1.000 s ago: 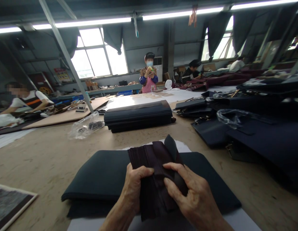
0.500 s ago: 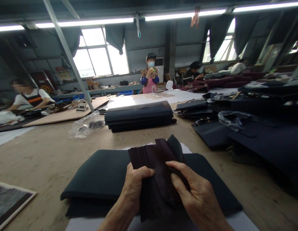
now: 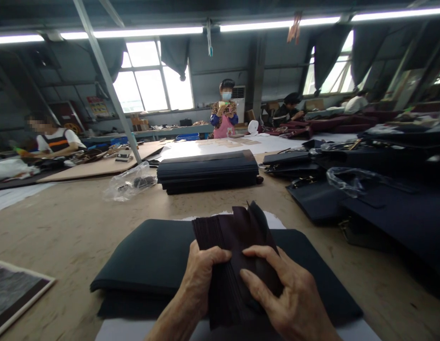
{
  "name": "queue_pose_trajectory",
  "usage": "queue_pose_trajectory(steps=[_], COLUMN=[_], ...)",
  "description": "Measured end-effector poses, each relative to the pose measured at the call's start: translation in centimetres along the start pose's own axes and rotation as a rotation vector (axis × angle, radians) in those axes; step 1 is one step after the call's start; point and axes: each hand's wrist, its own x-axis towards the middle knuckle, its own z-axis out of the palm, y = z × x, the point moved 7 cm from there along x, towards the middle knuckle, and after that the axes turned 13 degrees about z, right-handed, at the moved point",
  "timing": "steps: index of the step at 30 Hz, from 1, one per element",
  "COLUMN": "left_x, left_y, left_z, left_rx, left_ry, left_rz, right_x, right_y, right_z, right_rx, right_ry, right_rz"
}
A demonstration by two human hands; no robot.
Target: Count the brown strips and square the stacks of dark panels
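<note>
A fanned stack of thin dark brown sheets [image 3: 237,232], like leather or fabric, is between my hands. Its left edges spread in fine layers, and a dark green flap curls up at its top right. My left hand [image 3: 200,272] clasps the left side, thumb lying across the top. My right hand [image 3: 292,284] grips the right side; its thumb and forefinger press on the upper sheets while the other fingers are hidden. Beneath lies a folded dark green piece [image 3: 145,255], sticking out on both sides, with white paper [image 3: 127,329] under it.
Beyond my hands lies a long pile of dark navy pieces [image 3: 209,175], with a clear plastic bag [image 3: 129,182] beside it. Dark bags [image 3: 390,208] crowd the right. A framed grey panel [image 3: 17,293] is at left on the worktable [image 3: 74,222]. Co-workers sit or stand farther back.
My right thumb and forefinger have shifted slightly left and down over the upper sheets. The raised flap at the top now stands more upright and narrower. My left hand keeps its hold.
</note>
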Motion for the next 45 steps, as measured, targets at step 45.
queue_pose_trajectory(steps=[45], left_x=[-0.2], left_y=[-0.2], left_z=[0.2], left_rx=[-0.022], left_ry=[-0.037], left_rz=[-0.011], right_x=[0.9], right_y=[0.7], right_z=[-0.8], right_rx=[0.158], right_ry=[0.047], right_rz=[0.152])
